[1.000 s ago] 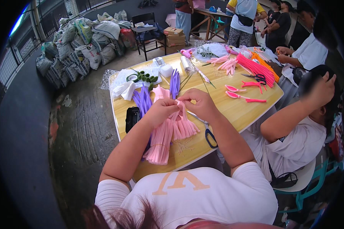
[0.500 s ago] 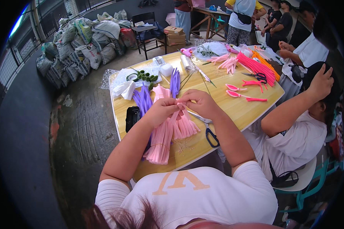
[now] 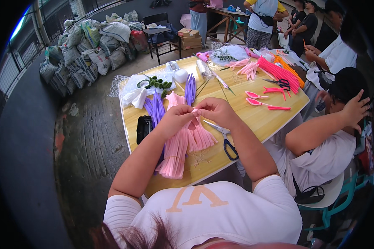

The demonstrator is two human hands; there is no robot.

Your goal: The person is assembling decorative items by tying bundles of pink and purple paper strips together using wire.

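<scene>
My left hand (image 3: 178, 119) and my right hand (image 3: 217, 112) meet over the middle of the near table edge, fingertips almost touching. Both pinch a small pale pink pipe cleaner (image 3: 195, 111), mostly hidden by the fingers. Under my left hand lies a long tied bundle of pale pink pipe cleaners (image 3: 174, 151); a shorter pink bunch (image 3: 202, 138) spreads beside it, below my right hand. Purple pipe cleaners (image 3: 155, 108) lie left of the pink bundle, with another purple bunch (image 3: 190, 89) beyond. Large scissors (image 3: 225, 139) rest partly open next to my right forearm.
A black tray (image 3: 144, 128) sits at the table's left edge. Green fuzzy pieces (image 3: 160, 83), a white roll (image 3: 180, 75), hot-pink pipe cleaners (image 3: 278, 74) and smaller scissors (image 3: 283, 84) lie farther off. A seated co-worker's arm (image 3: 320, 129) is close on the right. Filled sacks (image 3: 97, 60) are piled beyond the table.
My fingertips have drawn closer around the pink pipe cleaner, and less of it shows between my hands. The co-worker at right has lowered a raised hand and shifted their head.
</scene>
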